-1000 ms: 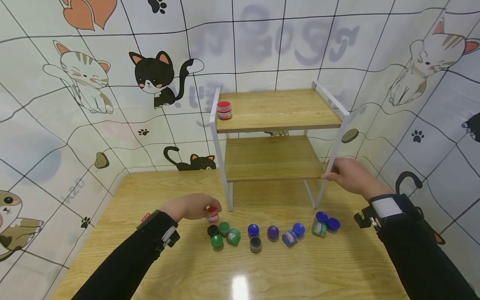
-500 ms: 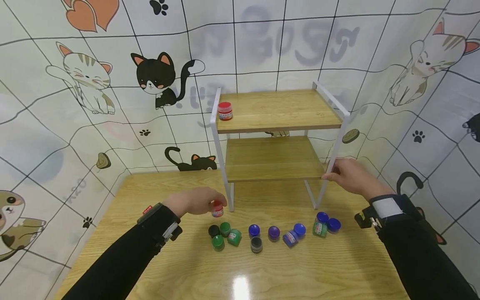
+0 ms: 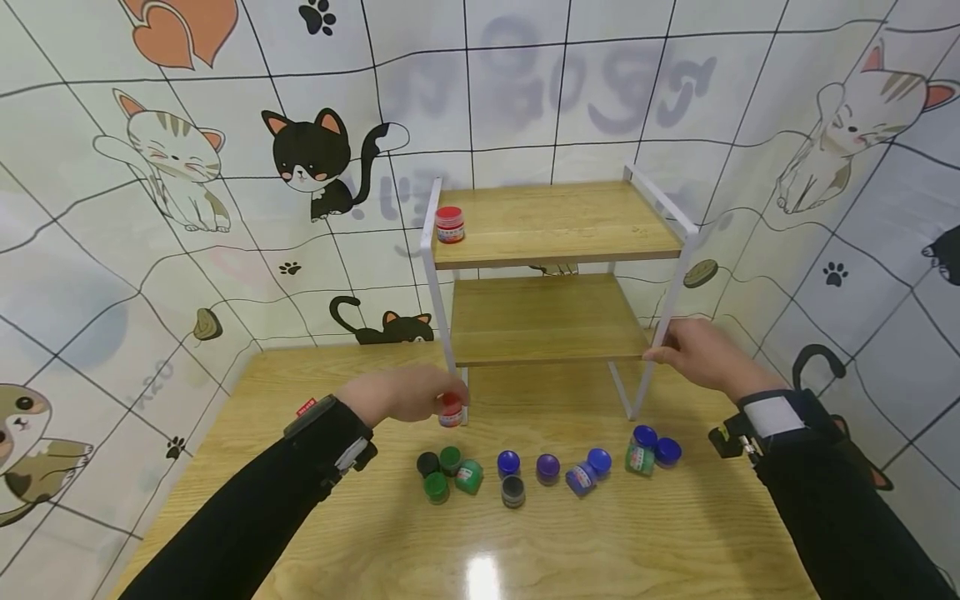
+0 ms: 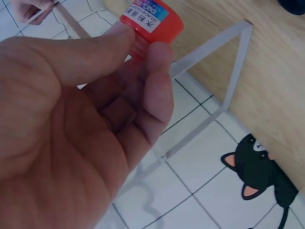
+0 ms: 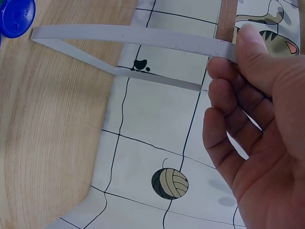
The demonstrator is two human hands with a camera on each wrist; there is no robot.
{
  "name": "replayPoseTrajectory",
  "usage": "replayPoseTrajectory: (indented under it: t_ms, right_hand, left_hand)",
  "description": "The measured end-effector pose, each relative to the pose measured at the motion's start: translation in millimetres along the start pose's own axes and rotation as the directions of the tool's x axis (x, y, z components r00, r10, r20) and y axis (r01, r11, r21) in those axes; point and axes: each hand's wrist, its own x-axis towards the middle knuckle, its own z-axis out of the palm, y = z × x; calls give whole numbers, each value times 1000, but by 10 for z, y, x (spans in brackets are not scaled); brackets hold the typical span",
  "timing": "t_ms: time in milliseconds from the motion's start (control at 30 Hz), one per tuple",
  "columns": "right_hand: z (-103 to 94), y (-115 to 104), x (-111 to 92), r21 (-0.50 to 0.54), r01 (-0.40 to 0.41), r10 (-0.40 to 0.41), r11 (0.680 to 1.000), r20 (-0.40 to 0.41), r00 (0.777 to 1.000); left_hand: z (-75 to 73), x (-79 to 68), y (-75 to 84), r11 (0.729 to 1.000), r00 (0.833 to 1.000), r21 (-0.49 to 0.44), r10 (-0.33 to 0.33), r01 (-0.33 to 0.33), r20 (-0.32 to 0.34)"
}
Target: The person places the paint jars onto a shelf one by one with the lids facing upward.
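My left hand pinches a small red paint jar between thumb and fingers, in front of the shelf's left leg. In the left wrist view the labelled red paint jar shows beyond my fingertips, its lid end partly covered by them. My right hand grips the white metal frame of a two-tier wooden shelf at its right front leg, level with the lower board. The right wrist view has the thumb and forefinger on that white frame. Another red jar stands on the top board's left end.
Along the wooden table lie several paint jars: a green and black group, a grey jar, a purple one, blue ones, and a green one at right. A patterned sheet hangs behind.
My left hand has carried the red paint jar right and slightly away from me, from beside the green and black jars to the shelf's left leg. The right hand keeps its place.
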Motion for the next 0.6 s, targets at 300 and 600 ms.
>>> replayPoseTrajectory:
  t_ms: [300,600]
  right_hand:
    - [0,6,3,-10,14,-14,1000,3,1000]
    - [-3,3,1,-16,11,-11,1000,0,1000]
  left_hand:
    - [-216,-20,186,995,998,76,61,-62,18]
    - [-591,-115,374,995,999,88,51,-49,-17]
